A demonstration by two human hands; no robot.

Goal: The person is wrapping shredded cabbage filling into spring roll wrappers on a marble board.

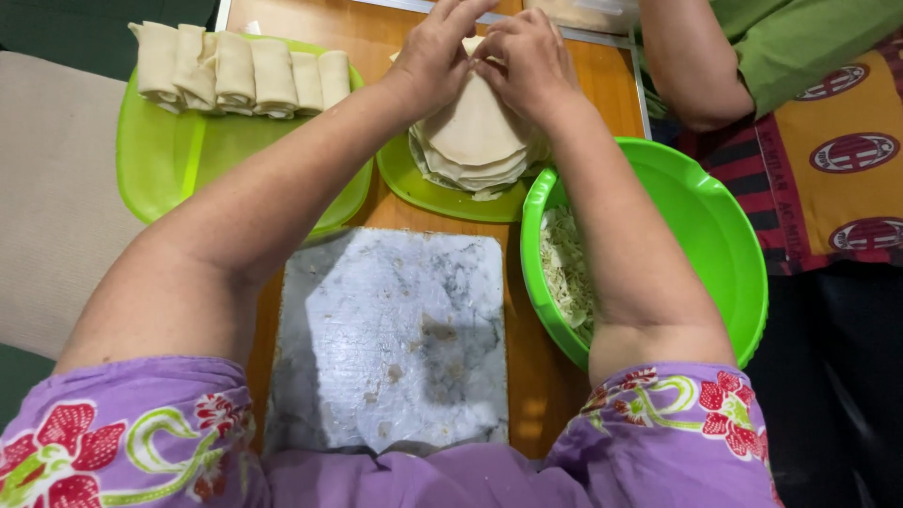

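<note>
Thin round wrappers (475,132) sit stacked on a green plate (442,196) at the table's far side; the left hand (435,49) and right hand (529,58) pinch the top sheet's far edge, fingers curled. Peeling slowly should avoid tearing. Shredded filling (564,268) waits in the green bowl (701,221) alongside.

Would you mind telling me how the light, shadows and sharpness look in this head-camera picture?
Head view: bright light from above leaves a pale sheen on the marble slab, with soft arm shadows along its left side and centre; the left hand and right hand on the wrapper stack look sharp; wide-angle stretch enlarges the near purple sleeves.
</note>
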